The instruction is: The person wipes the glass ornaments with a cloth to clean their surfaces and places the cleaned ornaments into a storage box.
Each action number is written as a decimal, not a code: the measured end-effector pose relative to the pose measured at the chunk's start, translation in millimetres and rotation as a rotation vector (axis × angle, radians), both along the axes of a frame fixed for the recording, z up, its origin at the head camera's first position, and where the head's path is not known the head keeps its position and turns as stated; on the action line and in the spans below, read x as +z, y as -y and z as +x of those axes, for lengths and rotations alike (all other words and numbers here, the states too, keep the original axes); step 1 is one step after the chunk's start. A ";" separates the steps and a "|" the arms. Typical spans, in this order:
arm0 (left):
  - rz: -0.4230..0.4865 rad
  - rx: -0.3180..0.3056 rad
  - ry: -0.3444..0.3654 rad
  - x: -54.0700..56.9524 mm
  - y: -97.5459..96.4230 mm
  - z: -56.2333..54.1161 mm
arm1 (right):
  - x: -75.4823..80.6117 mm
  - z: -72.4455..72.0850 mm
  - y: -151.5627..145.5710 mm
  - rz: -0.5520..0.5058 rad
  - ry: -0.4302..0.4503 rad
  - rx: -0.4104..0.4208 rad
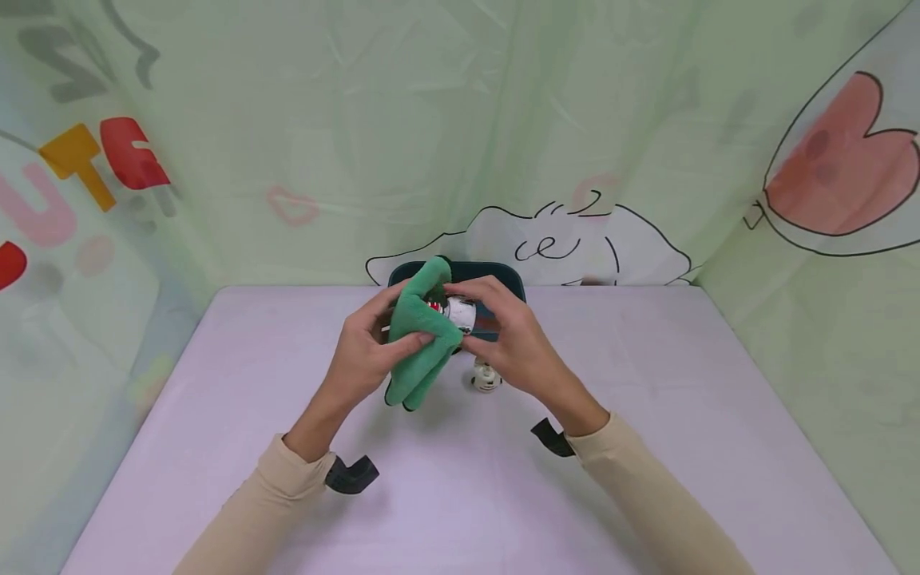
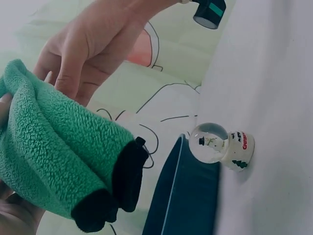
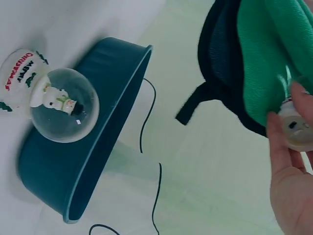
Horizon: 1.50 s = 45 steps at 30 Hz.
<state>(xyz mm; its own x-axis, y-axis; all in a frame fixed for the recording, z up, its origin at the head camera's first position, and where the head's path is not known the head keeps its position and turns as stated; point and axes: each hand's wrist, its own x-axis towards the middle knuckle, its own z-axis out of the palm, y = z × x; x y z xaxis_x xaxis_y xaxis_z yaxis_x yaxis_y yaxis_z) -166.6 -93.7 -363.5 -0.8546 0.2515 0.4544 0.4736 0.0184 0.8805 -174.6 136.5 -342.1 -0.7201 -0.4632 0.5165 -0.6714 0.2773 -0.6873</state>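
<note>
My left hand [image 1: 359, 343] grips a green plush cloth [image 1: 413, 355] with dark edging, its thumb pressed over the front. The cloth is folded against a snow globe [image 1: 461, 314], whose pale base juts out toward the right. My right hand [image 1: 509, 329] pinches that base between thumb and fingers; its round underside [image 3: 298, 131] shows in the right wrist view. The glass part is mostly hidden by the cloth. Below the hands a second snow globe [image 2: 222, 146], with a snowman inside and Christmas lettering on its white base, stands upright on the table.
A dark teal bin [image 3: 68, 156] stands behind the second globe, close to the table's back edge; the hands partly cover it in the head view. The pale table [image 1: 460, 495] meets a printed green curtain [image 1: 402, 120]. Black wrist mounts [image 1: 352, 475] stick out below both wrists.
</note>
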 end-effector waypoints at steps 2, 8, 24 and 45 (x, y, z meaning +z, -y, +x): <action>0.007 0.000 0.018 0.5 1.0 -0.3 | -1.5 -0.8 -0.9 -0.026 0.006 0.010; 0.014 -0.005 0.044 0.8 2.4 -0.8 | -1.8 -2.7 -5.4 -0.087 -0.044 0.031; -0.001 -0.069 -0.019 3.7 4.6 -1.0 | 2.3 -6.6 -8.0 -0.178 -0.156 0.127; -0.030 -0.054 -0.040 5.3 6.9 -0.6 | 3.8 -10.0 -9.3 -0.117 -0.245 0.135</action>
<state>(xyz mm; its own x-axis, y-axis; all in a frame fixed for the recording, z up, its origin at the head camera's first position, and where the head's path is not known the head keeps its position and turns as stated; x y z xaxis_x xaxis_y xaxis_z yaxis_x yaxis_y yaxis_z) -167.2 -100.7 -358.2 -0.8208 0.3105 0.4795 0.5094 0.0180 0.8603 -184.7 145.8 -338.4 -0.5033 -0.4737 0.7227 -0.8466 0.1030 -0.5221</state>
